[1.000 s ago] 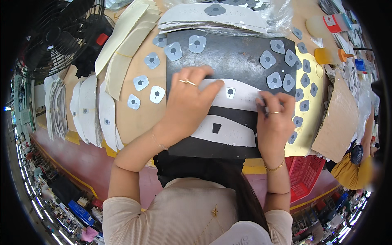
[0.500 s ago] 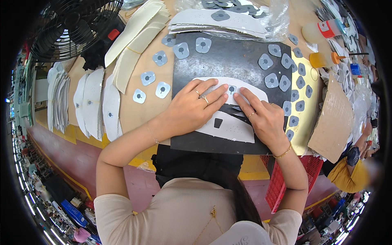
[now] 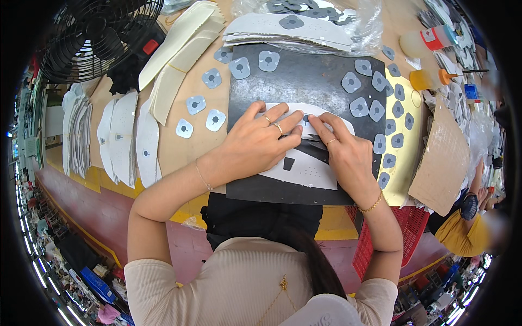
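A white perforated panel [image 3: 312, 169] with a dark cut-out lies on the black mat [image 3: 255, 190]. My left hand [image 3: 263, 142] rests on its left part, fingers stretched over the upper edge and holding nothing. From the right, my right hand [image 3: 350, 157] reaches over the panel, its fingers extended and slightly bent. The fingertips of both hands meet beside a small grey patch [image 3: 306, 119] on the panel's upper part, mostly covered by them. Between the hands shows a dark pointed shape that I cannot make out. The right thumb is hidden.
Rounded grey patches [image 3: 350, 82] lie around the mat and on a yellow sheet [image 3: 410, 163] at the right. White panel stacks [image 3: 288, 32] stand behind and at the left, near a black fan [image 3: 98, 38]. Bottles [image 3: 427, 80] and brown cardboard [image 3: 441, 157] are at the right.
My right hand has shifted slightly left and up, its fingertips now covering more of the small grey patch. The left hand stays nearly in place, its fingers a little more bent.
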